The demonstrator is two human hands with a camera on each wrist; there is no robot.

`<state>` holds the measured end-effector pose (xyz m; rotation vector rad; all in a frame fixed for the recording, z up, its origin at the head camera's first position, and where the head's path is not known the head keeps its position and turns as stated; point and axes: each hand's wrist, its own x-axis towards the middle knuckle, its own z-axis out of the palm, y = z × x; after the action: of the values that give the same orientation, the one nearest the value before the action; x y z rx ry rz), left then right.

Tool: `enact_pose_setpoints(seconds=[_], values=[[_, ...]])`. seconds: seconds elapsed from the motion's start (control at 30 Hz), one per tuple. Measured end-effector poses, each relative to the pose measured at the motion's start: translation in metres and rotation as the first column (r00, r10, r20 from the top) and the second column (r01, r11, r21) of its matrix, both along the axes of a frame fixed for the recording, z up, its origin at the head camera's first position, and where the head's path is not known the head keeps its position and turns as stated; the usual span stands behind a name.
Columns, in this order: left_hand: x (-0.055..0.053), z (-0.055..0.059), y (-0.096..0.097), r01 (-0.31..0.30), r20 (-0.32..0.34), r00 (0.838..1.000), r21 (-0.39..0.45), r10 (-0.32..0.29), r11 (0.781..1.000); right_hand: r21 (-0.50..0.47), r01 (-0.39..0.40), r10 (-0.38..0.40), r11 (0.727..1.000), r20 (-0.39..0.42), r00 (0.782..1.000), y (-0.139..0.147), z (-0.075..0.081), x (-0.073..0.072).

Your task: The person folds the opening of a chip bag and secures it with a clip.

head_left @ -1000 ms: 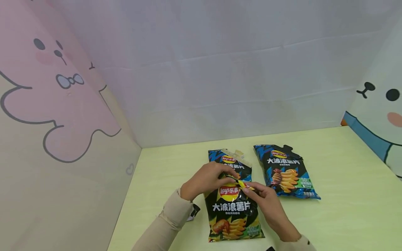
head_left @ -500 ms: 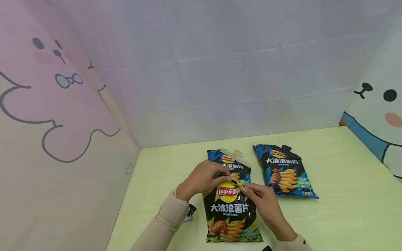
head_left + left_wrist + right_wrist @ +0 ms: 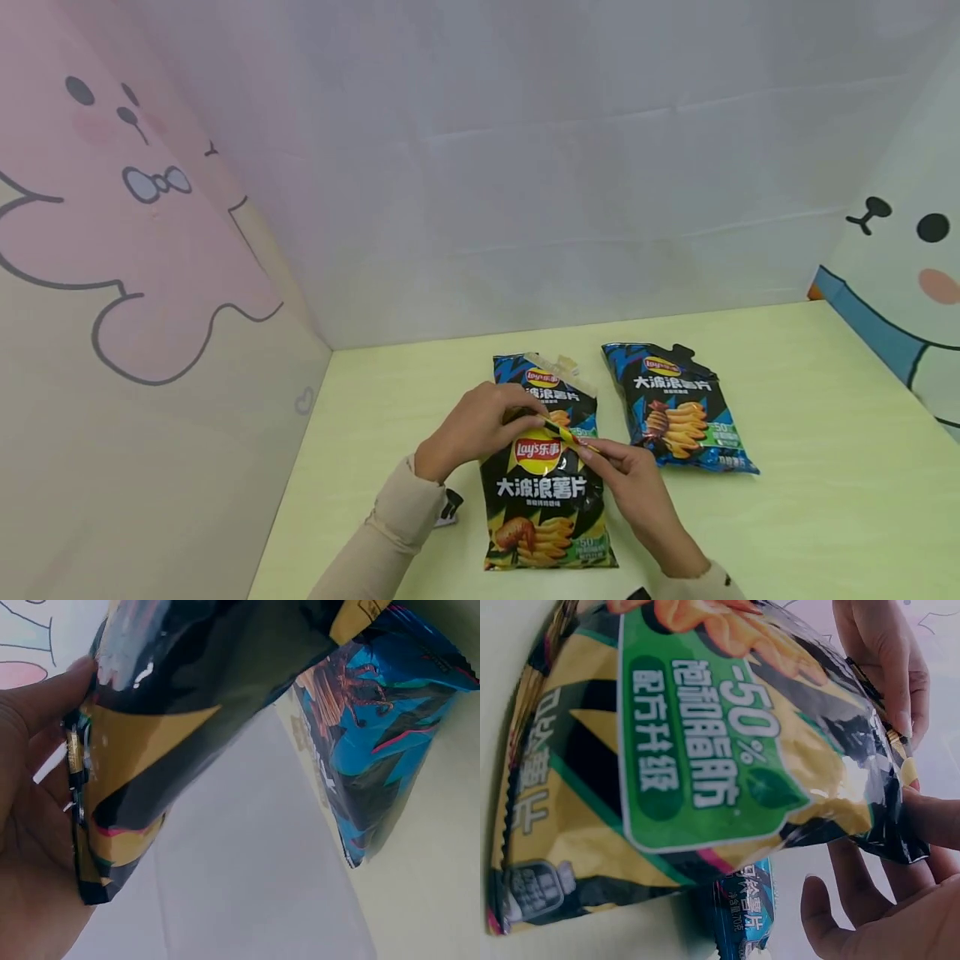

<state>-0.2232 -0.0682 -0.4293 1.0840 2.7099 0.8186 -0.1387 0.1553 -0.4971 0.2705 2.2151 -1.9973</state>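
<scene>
A black and yellow Lay's chip bag (image 3: 542,504) is held by its top end, its printed front facing me. My left hand (image 3: 480,427) pinches the top left corner; in the left wrist view the thumb and fingers (image 3: 79,679) grip the bag's edge. My right hand (image 3: 633,483) pinches the top right corner between thumb and fingers. Between the hands the top edge is folded over into a narrow yellow and black strip (image 3: 564,433). In the right wrist view the bag's lower front (image 3: 705,750) bulges towards the camera, and the right hand's other fingers (image 3: 855,892) sit loosely curled.
Behind the held bag lies a blue and black chip bag (image 3: 517,367) with a beige strip (image 3: 562,373) across its top. Another blue chip bag (image 3: 675,417) lies to the right, a black clip (image 3: 681,360) on its top. A small black and white object (image 3: 450,507) is beside the left sleeve.
The held bag has shifted slightly left. The yellow flap at its top has been turned down into a flatter, more even strip between the hands. Both hands keep their hold.
</scene>
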Motion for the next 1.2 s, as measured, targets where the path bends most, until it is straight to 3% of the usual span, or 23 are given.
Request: enact_pose_setpoints(seconds=[0.1, 0.17, 0.27, 0.37, 0.47, 0.67, 0.8, 0.97, 1.2], values=[[0.002, -0.001, -0.009, -0.071, 0.03, 0.997, 0.111, 0.068, 0.991, 0.002, 0.005, -0.005, 1.0, 0.012, 1.0, 0.0, 0.0, 0.0], [0.003, -0.003, -0.02, -0.143, 0.037, 0.99, 0.188, 0.138, 0.972, 0.006, 0.01, -0.01, 1.0, 0.016, 1.0, 0.0, 0.0, -0.001], [0.007, -0.006, -0.042, -0.259, 0.041, 0.965, 0.263, 0.257, 0.929, 0.007, 0.011, -0.011, 1.0, 0.019, 1.0, 0.0, 0.0, -0.001], [0.015, -0.016, -0.068, -0.346, 0.066, 0.938, 0.271, 0.341, 0.898, 0.008, 0.009, -0.01, 1.0, 0.022, 1.0, 0.0, 0.0, -0.002], [0.025, -0.029, -0.092, -0.393, 0.106, 0.919, 0.197, 0.379, 0.898, -0.004, 0.007, -0.007, 1.0, 0.018, 1.0, 0.0, 0.0, -0.003], [0.045, -0.051, -0.124, -0.391, 0.113, 0.913, -0.038, 0.392, 0.92, -0.008, -0.004, 0.004, 1.0, 0.013, 1.0, 0.001, 0.001, -0.003], [0.053, -0.055, -0.136, -0.399, 0.079, 0.91, -0.102, 0.407, 0.912, -0.005, -0.005, 0.005, 1.0, 0.022, 1.0, 0.002, 0.001, -0.003], [0.059, -0.057, -0.149, -0.424, 0.071, 0.894, -0.184, 0.442, 0.887, -0.018, -0.008, 0.008, 1.0, 0.026, 1.0, 0.002, 0.001, -0.004], [0.067, -0.066, -0.163, -0.388, 0.145, 0.885, -0.294, 0.442, 0.874, -0.029, -0.003, 0.004, 1.0, 0.032, 0.999, 0.001, -0.002, -0.004]])
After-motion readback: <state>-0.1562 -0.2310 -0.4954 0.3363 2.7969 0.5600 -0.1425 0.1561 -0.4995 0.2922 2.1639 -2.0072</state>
